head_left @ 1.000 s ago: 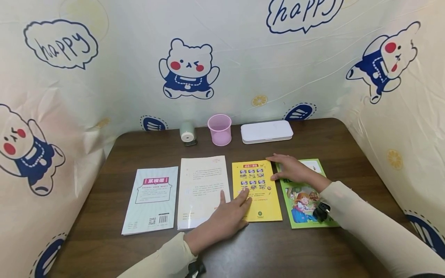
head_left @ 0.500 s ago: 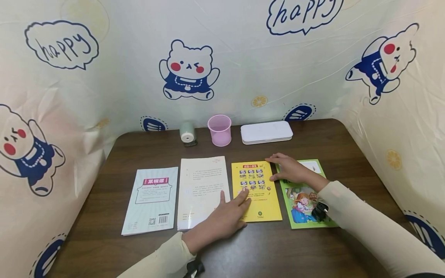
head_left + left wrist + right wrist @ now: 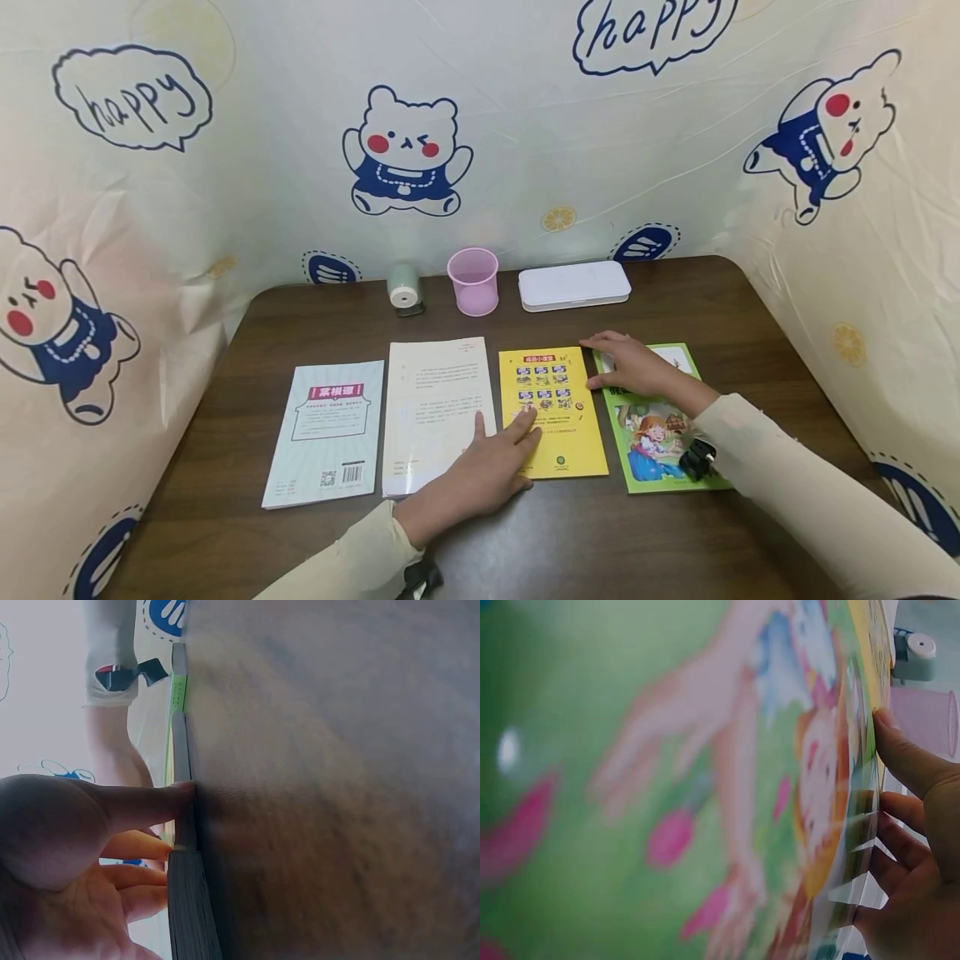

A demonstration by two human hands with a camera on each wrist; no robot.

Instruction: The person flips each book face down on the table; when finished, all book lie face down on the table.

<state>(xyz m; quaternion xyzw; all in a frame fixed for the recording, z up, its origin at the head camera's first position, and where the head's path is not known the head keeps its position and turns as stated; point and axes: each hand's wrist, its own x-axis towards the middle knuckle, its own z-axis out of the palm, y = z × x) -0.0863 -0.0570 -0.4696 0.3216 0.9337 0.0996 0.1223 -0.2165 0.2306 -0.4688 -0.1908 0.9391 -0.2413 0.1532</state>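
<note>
A yellow book (image 3: pixel 585 454) lies between a white book (image 3: pixel 435 417) and a green picture book (image 3: pixel 651 454) on the table. My left hand (image 3: pixel 483 471) rests with fingers spread, its fingertips on the yellow book's lower left and the palm over the white book's corner. In the left wrist view its thumb (image 3: pixel 154 806) lies against the near edge of a book. My right hand (image 3: pixel 637 367) reaches over the top of the green book, thumb and forefinger extended at the yellow book's right edge and top corner. The right wrist view shows the green book's cover (image 3: pixel 667 750) close up.
A pale blue book (image 3: pixel 326 458) lies at the far left of the row. Along the back stand a small pale green device (image 3: pixel 405 292), a pink cup (image 3: pixel 474 287) and a white flat case (image 3: pixel 576 287). A printed cloth (image 3: pixel 510 125) surrounds the brown table (image 3: pixel 540 542).
My right hand has shifted slightly to the right, its fingertips now at the yellow book's right edge. My left hand and the books have hardly moved.
</note>
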